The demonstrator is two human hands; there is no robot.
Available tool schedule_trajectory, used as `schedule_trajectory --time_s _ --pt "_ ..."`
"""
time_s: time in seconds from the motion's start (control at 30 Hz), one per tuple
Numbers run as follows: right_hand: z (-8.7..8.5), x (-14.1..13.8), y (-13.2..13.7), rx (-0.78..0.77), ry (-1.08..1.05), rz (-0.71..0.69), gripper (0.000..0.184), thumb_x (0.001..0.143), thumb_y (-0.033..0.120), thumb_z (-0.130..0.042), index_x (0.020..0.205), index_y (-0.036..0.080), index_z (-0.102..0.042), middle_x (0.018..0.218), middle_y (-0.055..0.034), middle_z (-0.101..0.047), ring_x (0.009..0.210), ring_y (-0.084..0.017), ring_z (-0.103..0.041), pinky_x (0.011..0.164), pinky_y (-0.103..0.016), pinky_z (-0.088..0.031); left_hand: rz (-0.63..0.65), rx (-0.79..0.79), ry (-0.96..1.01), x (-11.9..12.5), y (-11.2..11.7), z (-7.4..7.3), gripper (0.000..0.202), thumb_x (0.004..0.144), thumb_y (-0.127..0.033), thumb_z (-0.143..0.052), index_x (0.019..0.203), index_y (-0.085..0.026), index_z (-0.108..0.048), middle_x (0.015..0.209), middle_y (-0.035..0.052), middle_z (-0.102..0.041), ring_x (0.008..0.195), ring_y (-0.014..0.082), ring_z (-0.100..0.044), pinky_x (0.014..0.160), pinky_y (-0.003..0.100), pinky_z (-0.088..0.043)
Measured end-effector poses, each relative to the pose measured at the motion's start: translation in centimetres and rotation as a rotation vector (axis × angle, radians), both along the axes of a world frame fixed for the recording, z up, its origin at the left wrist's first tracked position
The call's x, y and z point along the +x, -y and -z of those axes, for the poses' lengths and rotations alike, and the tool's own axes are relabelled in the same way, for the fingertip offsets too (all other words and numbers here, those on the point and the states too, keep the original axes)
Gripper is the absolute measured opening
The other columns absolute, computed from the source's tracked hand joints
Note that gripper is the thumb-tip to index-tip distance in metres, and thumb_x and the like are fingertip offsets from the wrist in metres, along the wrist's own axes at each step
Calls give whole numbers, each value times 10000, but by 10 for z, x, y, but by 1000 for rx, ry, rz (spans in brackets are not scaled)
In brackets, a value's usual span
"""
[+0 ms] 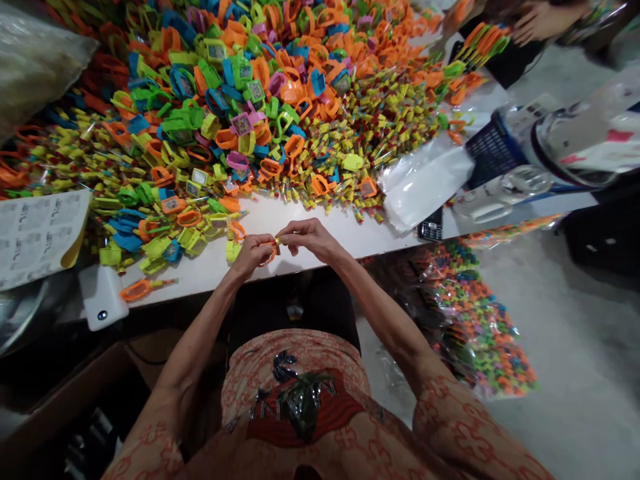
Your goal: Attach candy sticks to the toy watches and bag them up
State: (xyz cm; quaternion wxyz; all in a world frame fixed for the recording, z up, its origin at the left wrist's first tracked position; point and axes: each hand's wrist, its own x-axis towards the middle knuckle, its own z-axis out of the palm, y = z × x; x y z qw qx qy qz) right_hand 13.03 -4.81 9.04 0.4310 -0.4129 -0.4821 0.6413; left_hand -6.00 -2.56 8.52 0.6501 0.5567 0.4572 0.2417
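In the head view, two bare forearms are stretched up from the lower left and lower right, and the hands are brought close together at the centre of the frame, at the front edge of a white table (360, 237). The left hand (251, 255) is curled, its fingers closed around an orange watch (271, 258). The right hand (311, 237) is turned inward, thumb and forefinger pinched on a yellow piece (278, 241) at the top of the watch; whether the two are joined cannot be told. The upper half is filled by a heap of toy watches (190, 120) and yellow tubes (390, 120). At lower left, a white phone (103, 300) is seen; right of centre, a plastic bag (425, 180); at upper right, a co-worker's hand (537, 23).
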Motion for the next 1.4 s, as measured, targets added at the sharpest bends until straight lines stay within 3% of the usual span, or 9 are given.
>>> schedule_trajectory --time_s 0.4,0.67,0.9,1.0,1.1,1.17,1.23,1.3,1.4 --pt "7 -1 3 -44 34 -2 366 741 506 -827 806 148 -792 546 26 -632 503 -83 -528 579 -256 -421 53 15 -49 -1 -5 1 197 546 -361 -540 544 -182 -624 429 -22 -389 448 97 -285 465 248 -180" --pt "2 2 3 23 120 -64 348 779 494 -792 818 148 -795 532 27 -614 507 -92 -524 565 -249 -415 103 -125 55 -6 -5 6 139 502 -305 -550 533 -175 -585 445 -23 -383 433 77 -257 454 251 -150" --pt "17 -6 7 56 253 -56 309 789 461 -755 809 157 -807 586 13 -620 502 -105 -560 570 -261 -450 206 -99 -60 -15 -1 10 251 638 -435 -622 626 -186 -599 471 -55 -374 447 87 -283 467 244 -192" --pt "26 -14 4 70 299 -30 321 799 469 -741 817 153 -798 653 -6 -652 517 -111 -573 585 -269 -467 201 25 -135 -25 -3 12 257 678 -450 -578 630 -199 -581 494 -47 -398 477 109 -326 498 252 -250" --pt "34 -16 -15 36 348 41 423 845 498 -705 1041 129 -776 764 -38 -695 587 -143 -614 623 -288 -495 159 364 -366 -45 -19 7 205 728 -390 -576 645 -205 -606 618 7 -539 602 157 -460 589 279 -350" --pt "38 -12 -37 47 561 141 455 896 449 -664 1197 112 -718 917 -89 -722 701 -184 -658 679 -312 -517 66 616 -636 -61 -39 2 138 747 -334 -616 706 -208 -657 775 58 -629 756 215 -546 702 319 -418" --pt "40 -7 -61 101 920 220 388 930 347 -619 1234 115 -689 1149 -159 -698 891 -241 -682 768 -344 -528 -29 788 -876 -72 -63 1 132 788 -294 -619 822 -204 -709 952 113 -669 945 288 -582 857 387 -447" --pt "41 -7 -82 148 1243 209 330 948 261 -556 1224 132 -683 1323 -194 -626 1052 -290 -659 840 -373 -523 -42 869 -1008 -74 -88 5 175 830 -238 -573 903 -189 -724 1070 149 -668 1101 341 -563 1004 462 -408" --pt "41 -17 -103 160 1472 123 394 971 178 -432 1316 138 -618 1406 -220 -565 1075 -303 -653 843 -389 -516 14 874 -1010 -67 -118 21 144 813 -147 -555 820 -177 -695 1040 160 -665 1157 363 -541 1112 538 -318"
